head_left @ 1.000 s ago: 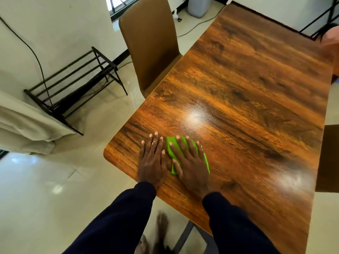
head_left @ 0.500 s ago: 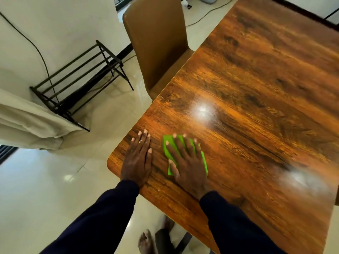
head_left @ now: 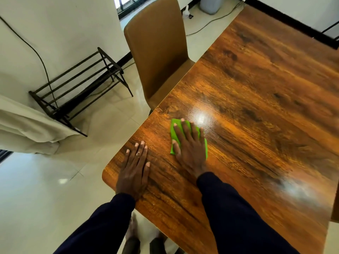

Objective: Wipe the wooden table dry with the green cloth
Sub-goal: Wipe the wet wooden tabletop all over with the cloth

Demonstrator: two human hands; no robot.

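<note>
The glossy wooden table (head_left: 256,92) fills the right side of the view, its near left corner rounded. A small folded green cloth (head_left: 172,132) lies flat on it near the left edge. My right hand (head_left: 190,145) presses down on the cloth with fingers spread, covering most of it. My left hand (head_left: 134,167) rests flat on the bare wood by the corner, palm down, holding nothing, a hand's width left of the cloth. A bright light glare (head_left: 200,117) sits just beyond the cloth.
A tan chair (head_left: 157,52) is tucked against the table's left edge. A black metal rack (head_left: 77,85) stands by the wall on the tiled floor, with a pale curtain (head_left: 27,129) at the left. A cable and grey bin (head_left: 210,4) lie beyond.
My right hand has slid the cloth forward and away from the left hand, toward the glare. The left hand stayed flat near the corner, so the gap between the hands widened.
</note>
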